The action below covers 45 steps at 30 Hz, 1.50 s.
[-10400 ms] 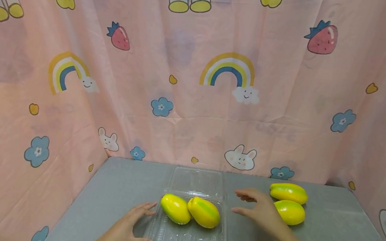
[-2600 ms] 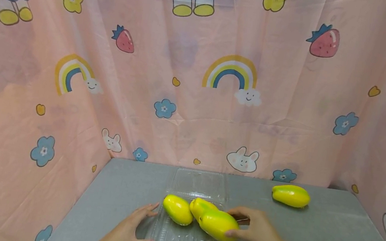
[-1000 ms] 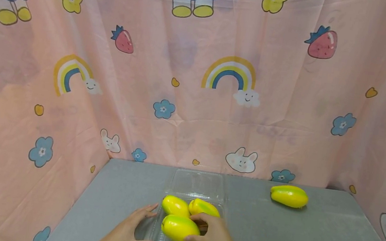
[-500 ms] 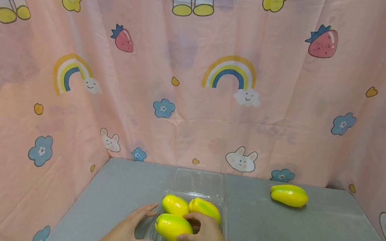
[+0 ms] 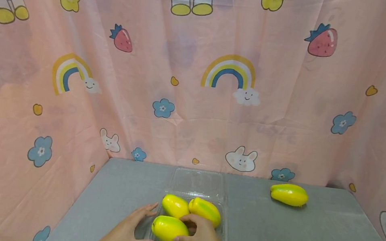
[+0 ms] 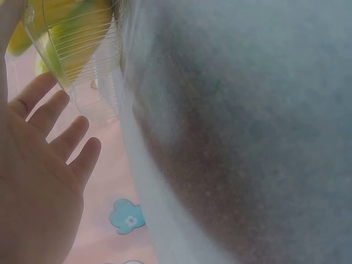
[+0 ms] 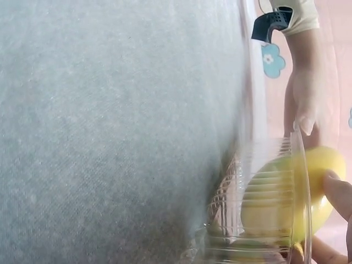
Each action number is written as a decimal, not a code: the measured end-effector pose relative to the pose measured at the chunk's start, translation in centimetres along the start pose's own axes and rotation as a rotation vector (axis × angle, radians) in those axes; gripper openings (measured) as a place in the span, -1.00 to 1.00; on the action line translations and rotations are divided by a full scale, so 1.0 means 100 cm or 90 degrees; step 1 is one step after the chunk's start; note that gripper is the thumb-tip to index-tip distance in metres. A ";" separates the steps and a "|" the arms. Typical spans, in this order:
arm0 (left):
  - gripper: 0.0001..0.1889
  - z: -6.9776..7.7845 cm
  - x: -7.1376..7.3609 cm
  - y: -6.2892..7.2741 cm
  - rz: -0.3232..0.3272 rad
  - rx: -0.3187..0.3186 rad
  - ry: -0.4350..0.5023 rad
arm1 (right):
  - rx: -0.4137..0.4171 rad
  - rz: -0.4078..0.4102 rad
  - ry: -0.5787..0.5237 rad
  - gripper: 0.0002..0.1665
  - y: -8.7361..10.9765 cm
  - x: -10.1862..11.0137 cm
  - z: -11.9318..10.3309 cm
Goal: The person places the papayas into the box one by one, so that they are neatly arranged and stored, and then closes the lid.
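Note:
A shiny yellow-green papaya (image 5: 168, 231) lies low in the front left of a clear plastic clamshell box (image 5: 225, 238). My right hand (image 5: 204, 238) grips it from the right, thumb in front and fingers behind. In the right wrist view the papaya (image 7: 322, 165) shows partly above the box rim, my thumb (image 7: 338, 192) against it. Behind it in the box sit a second papaya (image 5: 174, 205) and a third papaya (image 5: 206, 211), side by side. My left hand (image 5: 127, 228) is spread at the box's left side, fingertips right at the rim, holding no fruit.
The box's lid (image 5: 197, 182) lies folded back toward the curtain. Another papaya (image 5: 289, 194) rests on the grey table (image 5: 291, 239) at the back right. A pink patterned curtain (image 5: 184, 131) rises along the table's back and sides.
My right hand has brought a papaya from the right table side into the box, then shifted it left and down to the front left. My left hand has stayed at the box.

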State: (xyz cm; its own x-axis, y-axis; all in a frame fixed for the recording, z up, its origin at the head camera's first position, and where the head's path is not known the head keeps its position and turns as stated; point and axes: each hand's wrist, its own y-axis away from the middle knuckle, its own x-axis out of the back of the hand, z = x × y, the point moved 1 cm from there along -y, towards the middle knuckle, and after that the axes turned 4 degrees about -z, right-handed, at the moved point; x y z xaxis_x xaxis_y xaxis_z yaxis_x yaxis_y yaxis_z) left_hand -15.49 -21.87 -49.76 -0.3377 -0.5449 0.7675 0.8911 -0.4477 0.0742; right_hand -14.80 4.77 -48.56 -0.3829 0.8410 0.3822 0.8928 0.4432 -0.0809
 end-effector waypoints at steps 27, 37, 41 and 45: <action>-0.14 -0.002 -0.002 0.000 -0.002 0.011 0.005 | -0.006 -0.024 0.027 -0.38 -0.004 -0.007 0.004; -0.16 -0.002 -0.003 0.000 0.003 -0.006 0.007 | -0.013 -0.028 0.040 -0.36 -0.005 -0.007 0.003; -0.16 -0.003 -0.003 -0.001 0.002 -0.009 0.005 | -0.019 -0.030 0.036 -0.36 -0.005 -0.007 0.002; -0.16 -0.003 -0.002 -0.001 0.000 -0.005 0.007 | -0.013 -0.028 0.036 -0.35 -0.004 -0.007 0.002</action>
State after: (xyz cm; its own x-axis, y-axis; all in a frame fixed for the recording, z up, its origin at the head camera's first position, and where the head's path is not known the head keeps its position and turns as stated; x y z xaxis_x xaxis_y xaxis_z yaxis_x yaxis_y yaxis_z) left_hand -15.63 -21.91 -50.17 -0.3408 -0.5521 0.7609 0.8886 -0.4534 0.0690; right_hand -14.95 4.07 -48.95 -0.4090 0.8016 0.4361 0.8798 0.4732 -0.0447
